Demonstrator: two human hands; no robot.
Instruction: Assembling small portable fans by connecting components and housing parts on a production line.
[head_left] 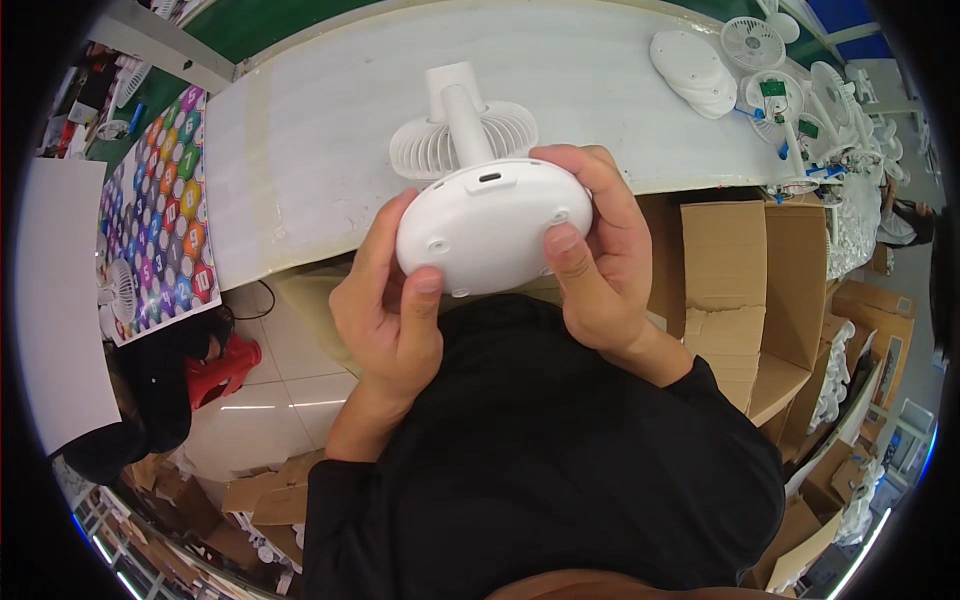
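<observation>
A white desk fan [493,225] is held up in front of me, its round base tilted so the underside faces me. Small round feet and a dark charging port show on the base. The fan's neck and slatted head [508,133] point away over the white table. My left hand [392,290] grips the base's left edge, thumb on the underside. On the right edge, my right hand [608,250] holds it the same way, its thumb close to a foot. Both hands are closed on the base; the fingers behind it are partly hidden.
White round plates [692,70] are stacked at the table's [320,130] far right, beside several fan parts with green circuit boards [773,89]. An open cardboard box [725,290] stands at my right. A colourful patterned sheet [165,215] lies at the left, near a person's dark sleeve.
</observation>
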